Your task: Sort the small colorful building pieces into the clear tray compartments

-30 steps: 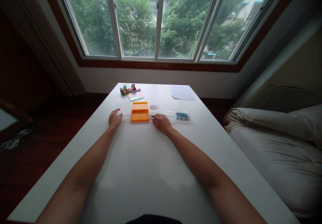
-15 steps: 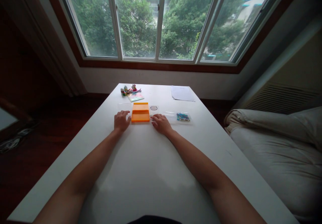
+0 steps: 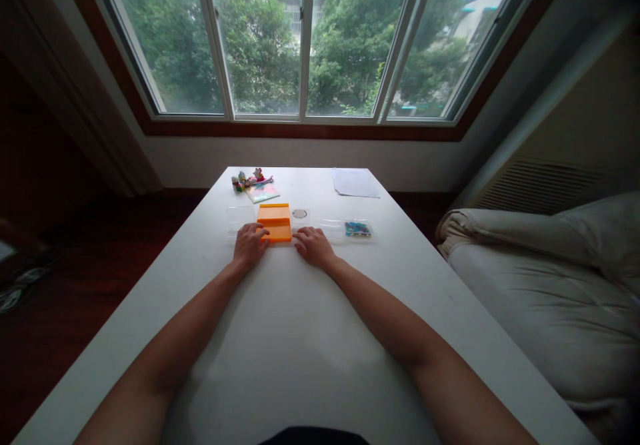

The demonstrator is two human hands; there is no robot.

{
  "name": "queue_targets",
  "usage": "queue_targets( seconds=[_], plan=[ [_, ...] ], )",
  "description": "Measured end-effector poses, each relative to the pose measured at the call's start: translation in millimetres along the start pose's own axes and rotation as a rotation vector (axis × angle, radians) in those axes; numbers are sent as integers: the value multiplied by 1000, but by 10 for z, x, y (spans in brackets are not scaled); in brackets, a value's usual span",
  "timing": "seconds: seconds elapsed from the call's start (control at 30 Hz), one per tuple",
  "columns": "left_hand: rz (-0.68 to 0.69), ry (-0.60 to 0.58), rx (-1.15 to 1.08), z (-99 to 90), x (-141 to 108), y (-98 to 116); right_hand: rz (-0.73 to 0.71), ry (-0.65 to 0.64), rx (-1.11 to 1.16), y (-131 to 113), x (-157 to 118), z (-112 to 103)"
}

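Note:
An orange tray (image 3: 274, 214) with a raised ridge across it lies on the white table. My left hand (image 3: 251, 243) is at its near left corner, fingers apart, with the fingertips over the tray's left edge. Beside the near right corner rests my right hand (image 3: 313, 245), its fingers spread and nothing seen in it. A clear plastic piece with a round mark (image 3: 300, 214) lies just right of the tray. Farther right, a clear container (image 3: 358, 229) holds small blue and dark pieces. Another clear sheet (image 3: 240, 215) is left of the tray.
Small colourful figurines (image 3: 242, 181) stand at the table's far left by a pastel card (image 3: 263, 193). White paper sheets (image 3: 355, 183) lie at the far right. A beige couch (image 3: 540, 285) is right of the white table (image 3: 300, 352), with a window beyond.
My left hand has moved right, onto the tray's left edge. My right hand stays beside the tray. The whole view has shifted slightly.

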State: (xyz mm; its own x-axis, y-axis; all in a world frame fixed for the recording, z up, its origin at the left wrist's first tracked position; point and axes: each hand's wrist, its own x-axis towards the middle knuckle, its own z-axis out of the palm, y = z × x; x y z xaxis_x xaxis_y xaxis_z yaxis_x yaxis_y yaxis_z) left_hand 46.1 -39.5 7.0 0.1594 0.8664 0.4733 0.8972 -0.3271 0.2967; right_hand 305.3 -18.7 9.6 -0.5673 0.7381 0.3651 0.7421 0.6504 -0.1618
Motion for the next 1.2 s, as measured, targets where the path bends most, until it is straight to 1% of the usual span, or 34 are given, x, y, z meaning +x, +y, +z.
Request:
queue_targets(
  seconds=[0.23,0.33,0.43,0.53,0.6,0.77,0.9,1.0,1.1,1.2],
  plan=[
    [-75,51,40,-58,-18,-70,-34,12,25,3,-5,36],
    [-98,49,54,-29,-16,-101,-33,34,46,17,1,30],
    [-102,26,14,22,-13,-123,-24,74,69,72,19,-20],
    [-91,26,-27,66,-12,-137,30,130,71,198,41,-123],
    [-83,28,-35,84,-11,-145,91,144,49,330,46,-206],
    [-59,21,-38,101,-6,-159,180,72,-53,751,-23,-373],
    [-66,17,-112,101,9,-152,204,-21,-87,990,-125,-414],
    [-67,16,-192,94,22,-141,185,-28,-73,1040,-170,-394],
    [-66,24,-237,86,27,-135,145,7,-38,1020,-183,-336],
    [-50,27,-236,82,26,-140,139,59,-32,994,-186,-252]
  ],
)
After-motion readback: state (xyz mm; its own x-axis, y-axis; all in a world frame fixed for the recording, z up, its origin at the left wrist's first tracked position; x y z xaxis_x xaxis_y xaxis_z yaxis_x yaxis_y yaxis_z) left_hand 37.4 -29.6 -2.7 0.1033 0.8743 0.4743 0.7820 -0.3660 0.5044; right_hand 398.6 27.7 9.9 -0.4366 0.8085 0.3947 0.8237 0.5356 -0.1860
